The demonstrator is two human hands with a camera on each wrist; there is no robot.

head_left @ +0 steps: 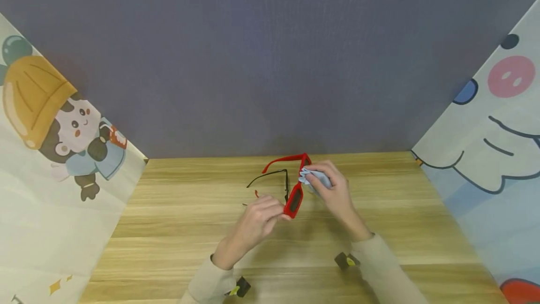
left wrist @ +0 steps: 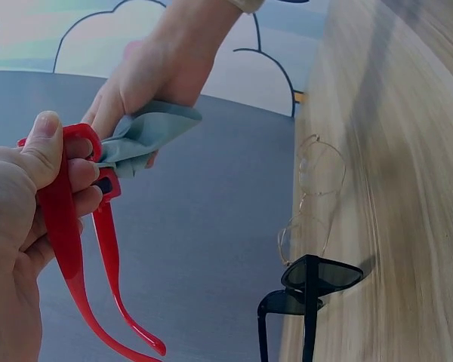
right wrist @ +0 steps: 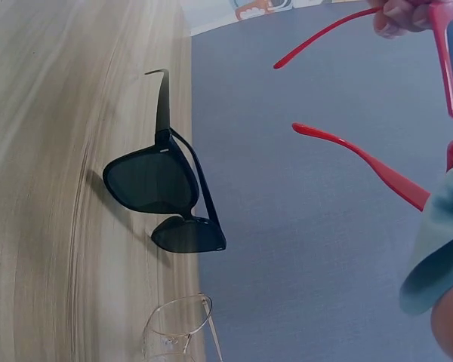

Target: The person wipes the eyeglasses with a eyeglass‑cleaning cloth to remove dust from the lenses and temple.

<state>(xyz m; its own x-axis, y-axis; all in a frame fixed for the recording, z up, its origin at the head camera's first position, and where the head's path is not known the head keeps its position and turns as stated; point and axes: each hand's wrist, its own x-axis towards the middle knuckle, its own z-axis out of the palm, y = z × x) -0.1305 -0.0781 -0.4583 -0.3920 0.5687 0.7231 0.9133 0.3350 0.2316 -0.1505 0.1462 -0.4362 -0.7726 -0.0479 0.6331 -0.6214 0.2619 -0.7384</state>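
Note:
Red-framed sunglasses (head_left: 296,199) are held up over the table with their temples spread. My left hand (head_left: 258,219) grips them at the near end of the frame, thumb and fingers around the hinge area in the left wrist view. My right hand (head_left: 337,193) pinches a light blue cloth (head_left: 319,178) folded around the far lens, which the cloth partly covers. In the left wrist view, the cloth (left wrist: 147,139) bunches between the fingers and the red frame (left wrist: 60,219). The right wrist view shows only part of the cloth-holding hand.
Black sunglasses (right wrist: 151,181) stand on the wooden table (head_left: 190,229), partly behind the red pair in the head view. Beside them are thin gold wire-framed glasses (left wrist: 317,194). A grey panel (head_left: 270,60) rises at the table's back edge, with printed cartoon sheets at both sides.

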